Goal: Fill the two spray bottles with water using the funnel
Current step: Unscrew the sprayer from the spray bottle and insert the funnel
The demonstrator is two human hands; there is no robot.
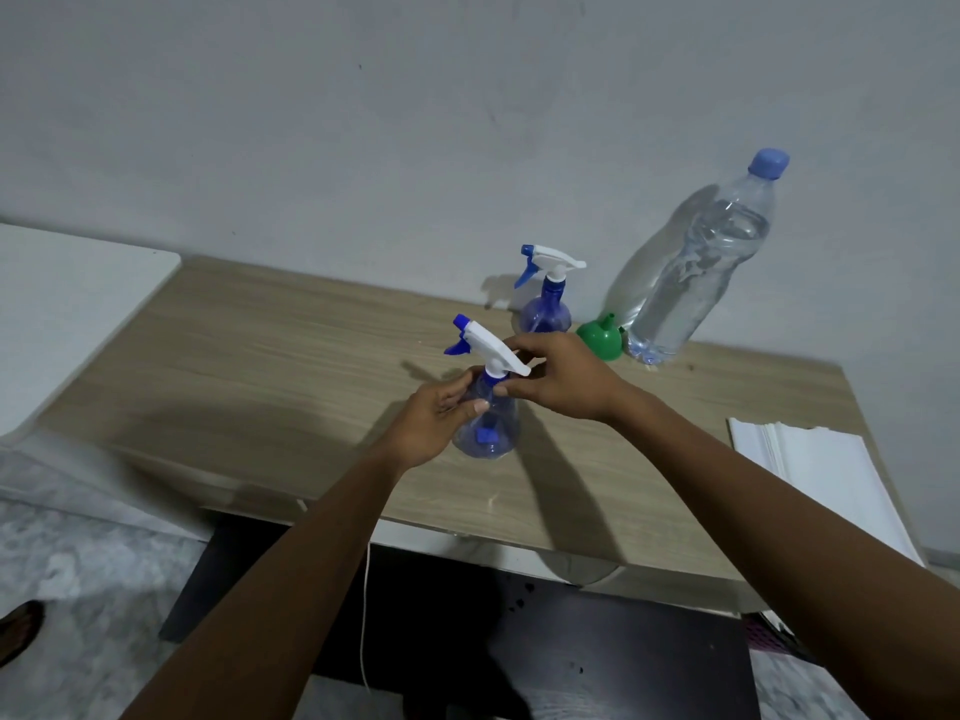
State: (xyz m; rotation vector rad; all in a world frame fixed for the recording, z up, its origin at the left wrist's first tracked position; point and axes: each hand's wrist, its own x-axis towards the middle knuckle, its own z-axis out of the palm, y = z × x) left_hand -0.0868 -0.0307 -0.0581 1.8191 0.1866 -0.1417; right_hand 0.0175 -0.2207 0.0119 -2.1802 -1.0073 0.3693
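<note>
A clear blue spray bottle [491, 433] with a white and blue trigger head stands near the middle of the wooden table [270, 366]. My left hand [434, 420] grips its body from the left. My right hand [561, 379] pinches the white spray head at the bottle's neck. A second spray bottle [546, 309] with its head on stands farther back. Beside it a green funnel [601, 339] lies mouth down. A large clear water bottle [685, 272] with a blue cap stands at the back right, filled most of the way.
A stack of white sheets [821, 470] lies at the table's right edge. A white surface [62, 304] adjoins the table on the left. The grey wall rises right behind the bottles. A dark stool or bench [597, 641] stands under the table's front edge.
</note>
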